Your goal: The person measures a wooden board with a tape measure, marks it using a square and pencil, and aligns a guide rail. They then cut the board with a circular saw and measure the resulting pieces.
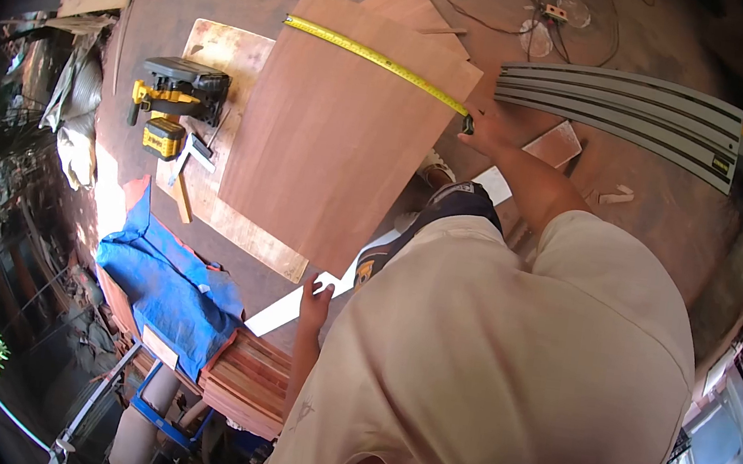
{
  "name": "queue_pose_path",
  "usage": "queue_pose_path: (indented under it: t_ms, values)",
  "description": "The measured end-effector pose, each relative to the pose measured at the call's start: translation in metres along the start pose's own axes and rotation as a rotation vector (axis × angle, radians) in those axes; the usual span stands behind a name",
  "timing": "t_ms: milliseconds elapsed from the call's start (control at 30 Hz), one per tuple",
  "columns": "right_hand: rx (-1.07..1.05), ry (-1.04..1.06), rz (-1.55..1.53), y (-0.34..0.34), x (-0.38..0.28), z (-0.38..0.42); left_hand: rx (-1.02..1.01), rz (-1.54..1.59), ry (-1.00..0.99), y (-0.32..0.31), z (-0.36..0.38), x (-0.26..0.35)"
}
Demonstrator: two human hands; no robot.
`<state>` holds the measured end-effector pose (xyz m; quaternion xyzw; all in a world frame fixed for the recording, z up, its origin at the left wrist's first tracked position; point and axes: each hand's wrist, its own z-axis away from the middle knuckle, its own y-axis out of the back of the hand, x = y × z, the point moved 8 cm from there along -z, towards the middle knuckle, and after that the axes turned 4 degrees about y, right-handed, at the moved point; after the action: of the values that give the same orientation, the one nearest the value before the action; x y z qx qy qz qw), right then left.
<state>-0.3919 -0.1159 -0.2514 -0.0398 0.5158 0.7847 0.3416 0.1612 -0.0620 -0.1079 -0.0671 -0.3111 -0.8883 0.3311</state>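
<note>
A large reddish-brown wood panel (337, 135) lies tilted across the middle, over a paler board (250, 236). A yellow tape measure (374, 58) is stretched across the panel's upper part, from its upper left edge to its right edge. My right hand (486, 127) is closed on the dark tape case at the right edge. Beside the panel's lower corner is my left hand (317, 300), its thumb and fingers apart and nothing visible between them. A white strip (278, 313) runs behind this hand.
Left of the panel sit a yellow-and-black power tool (179, 97) and a small square (190, 159). Grey guide rails (618, 109) lie at the right. A blue tarp (171, 282) and stacked slats (251, 380) are lower left. Cables (554, 32) cross the ground above.
</note>
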Motion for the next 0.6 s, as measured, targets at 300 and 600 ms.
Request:
queue_pose_path:
  t_ms: [300, 600]
  values:
    - [-0.061, -0.041, 0.044, 0.011, -0.010, 0.005, 0.010, -0.012, -0.001, 0.002, -0.003, 0.005]
    - [0.012, 0.012, 0.057, 0.019, -0.014, 0.006, -0.004, -0.028, -0.022, -0.001, -0.006, 0.009]
